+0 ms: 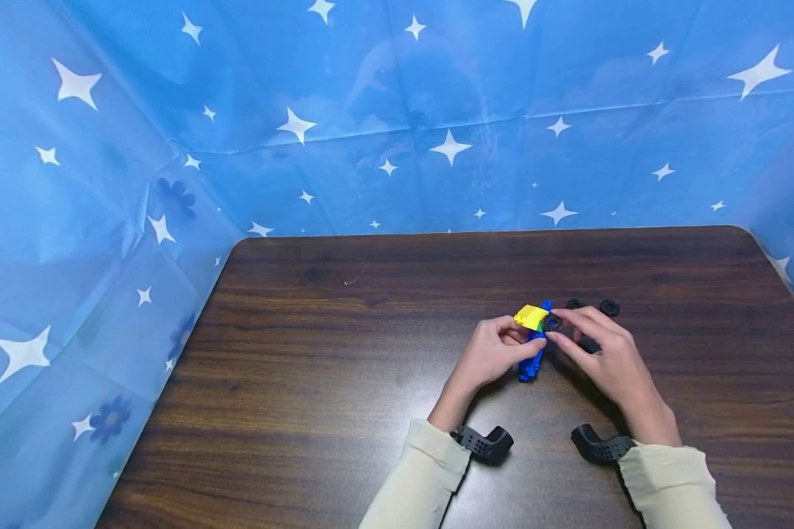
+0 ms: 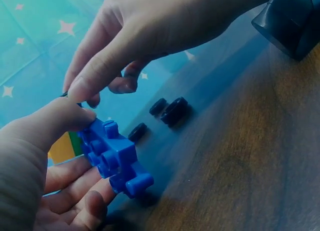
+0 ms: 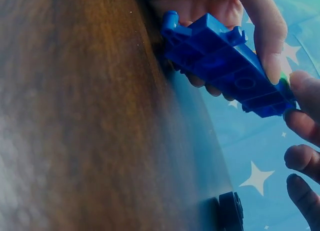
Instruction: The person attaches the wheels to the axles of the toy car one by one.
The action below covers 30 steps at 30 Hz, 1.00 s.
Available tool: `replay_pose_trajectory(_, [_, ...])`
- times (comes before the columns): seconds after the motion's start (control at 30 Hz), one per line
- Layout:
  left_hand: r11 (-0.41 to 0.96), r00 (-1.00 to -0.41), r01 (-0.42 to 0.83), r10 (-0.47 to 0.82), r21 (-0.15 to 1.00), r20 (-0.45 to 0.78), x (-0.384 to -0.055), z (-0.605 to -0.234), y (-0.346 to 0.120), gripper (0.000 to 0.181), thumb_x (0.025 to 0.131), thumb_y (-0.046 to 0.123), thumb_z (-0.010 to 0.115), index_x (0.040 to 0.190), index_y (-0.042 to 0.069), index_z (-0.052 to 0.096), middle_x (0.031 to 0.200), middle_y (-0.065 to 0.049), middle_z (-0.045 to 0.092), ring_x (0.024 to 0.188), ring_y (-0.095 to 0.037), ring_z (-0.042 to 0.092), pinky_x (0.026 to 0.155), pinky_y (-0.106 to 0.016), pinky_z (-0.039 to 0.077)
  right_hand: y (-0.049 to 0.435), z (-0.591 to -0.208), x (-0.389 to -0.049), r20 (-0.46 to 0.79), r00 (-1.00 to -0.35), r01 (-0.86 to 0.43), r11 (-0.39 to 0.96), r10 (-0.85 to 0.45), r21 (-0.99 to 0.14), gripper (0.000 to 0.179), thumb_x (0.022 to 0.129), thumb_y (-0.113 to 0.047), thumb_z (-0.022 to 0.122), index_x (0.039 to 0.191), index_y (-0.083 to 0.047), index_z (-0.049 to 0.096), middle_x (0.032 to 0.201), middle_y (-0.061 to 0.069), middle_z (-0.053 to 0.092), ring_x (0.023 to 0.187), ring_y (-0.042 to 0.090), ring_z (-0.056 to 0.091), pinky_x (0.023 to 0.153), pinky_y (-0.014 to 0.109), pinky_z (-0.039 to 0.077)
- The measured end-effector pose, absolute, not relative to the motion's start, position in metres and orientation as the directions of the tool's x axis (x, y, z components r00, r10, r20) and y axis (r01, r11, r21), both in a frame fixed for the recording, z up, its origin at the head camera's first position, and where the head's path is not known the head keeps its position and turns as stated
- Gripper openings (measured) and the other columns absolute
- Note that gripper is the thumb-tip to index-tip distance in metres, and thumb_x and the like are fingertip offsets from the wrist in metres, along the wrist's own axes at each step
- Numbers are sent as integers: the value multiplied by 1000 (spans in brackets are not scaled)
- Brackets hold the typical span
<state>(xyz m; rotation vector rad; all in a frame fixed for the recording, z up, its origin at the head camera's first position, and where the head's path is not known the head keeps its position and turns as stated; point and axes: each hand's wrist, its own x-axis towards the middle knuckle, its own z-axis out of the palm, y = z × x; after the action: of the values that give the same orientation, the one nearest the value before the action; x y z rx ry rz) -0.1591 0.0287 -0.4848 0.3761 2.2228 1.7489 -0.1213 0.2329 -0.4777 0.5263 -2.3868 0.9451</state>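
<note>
Raised a little above the table, a blue toy vehicle base (image 1: 531, 365) is gripped between the thumb and fingers of my left hand (image 1: 496, 354). A yellow block (image 1: 531, 317) sits at its far end, with a bit of green beside it. My right hand (image 1: 605, 351) pinches a black toy wheel (image 1: 552, 322) by thumb and fingertips against the side of the toy. Whether the wheel is seated there, I cannot tell. The right wrist view shows the base's hollow underside (image 3: 225, 66); the left wrist view shows its studs (image 2: 102, 158).
Loose black wheels lie beyond my right hand, one at the right (image 1: 609, 308), another beside it (image 1: 574, 303). A further wheel (image 2: 175, 112) shows in the left wrist view. Behind the brown table (image 1: 304, 382) hangs a blue star-patterned cloth (image 1: 370, 95).
</note>
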Motion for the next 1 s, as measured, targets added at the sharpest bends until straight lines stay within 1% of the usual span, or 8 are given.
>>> replay_pose_trajectory(0.1, [231, -928, 34, 369, 972, -55, -159, -484, 28, 28, 89, 26, 82, 99, 0, 74, 84, -6, 75, 66, 0, 64, 64, -16, 54, 233, -476, -122, 599, -781, -534, 690, -181, -489, 46, 78, 5, 86, 121, -4, 75, 94, 6, 69, 75, 11, 52, 63, 22, 40])
replay_pose_trajectory(0.2, [234, -930, 34, 364, 972, -55, -159, -484, 29, 28, 87, 24, 83, 98, 0, 74, 82, -5, 74, 65, 1, 63, 64, -16, 54, 233, -476, -123, 607, -770, -554, 678, -197, -483, 44, 77, 6, 86, 119, -2, 76, 91, 5, 67, 75, 11, 52, 63, 21, 39])
replay_pose_trajectory(0.4, [200, -927, 35, 373, 979, -43, -160, -487, 28, 27, 88, 22, 82, 97, -1, 75, 80, -5, 74, 65, 0, 63, 63, -16, 53, 232, -474, -123, 620, -759, -578, 645, -200, -499, 44, 76, 9, 85, 118, 0, 76, 91, 5, 68, 76, 3, 51, 64, 15, 40])
replay_pose_trajectory(0.6, [177, -923, 25, 381, 984, -45, -159, -489, 27, 26, 88, 22, 82, 96, -2, 75, 80, -5, 74, 65, -1, 63, 64, -16, 54, 231, -475, -121, 609, -773, -569, 619, -178, -541, 44, 79, 10, 82, 122, 0, 75, 97, 8, 73, 75, -2, 49, 63, 14, 40])
replay_pose_trajectory(0.7, [163, -919, 14, 391, 987, -51, -159, -489, 28, 26, 88, 21, 83, 97, -2, 75, 79, -2, 73, 65, -1, 63, 64, -16, 53, 232, -479, -119, 611, -775, -563, 612, -159, -555, 45, 80, 13, 81, 123, 1, 75, 101, 11, 75, 80, -5, 53, 66, 11, 42])
replay_pose_trajectory(0.87, [140, -915, 7, 400, 990, -50, -160, -489, 28, 25, 88, 20, 83, 98, -2, 75, 77, -1, 72, 64, -1, 63, 64, -16, 53, 231, -484, -119, 622, -773, -558, 598, -122, -576, 46, 79, 13, 80, 123, 1, 74, 105, 14, 78, 93, -14, 57, 79, 1, 44])
replay_pose_trajectory(0.93, [135, -917, 8, 395, 991, -46, -160, -489, 27, 25, 88, 19, 83, 97, -2, 75, 78, -1, 72, 64, -1, 63, 63, -15, 53, 229, -486, -120, 626, -772, -561, 586, -113, -585, 47, 80, 13, 80, 124, 0, 75, 105, 15, 78, 99, -16, 58, 85, 0, 44])
replay_pose_trajectory(1.0, [135, -920, 10, 389, 991, -44, -160, -489, 26, 25, 88, 19, 83, 97, -2, 75, 78, -2, 72, 64, -1, 63, 63, -15, 53, 227, -487, -121, 627, -771, -562, 577, -107, -592, 47, 80, 13, 80, 125, -1, 74, 105, 15, 78, 101, -18, 58, 87, 0, 44])
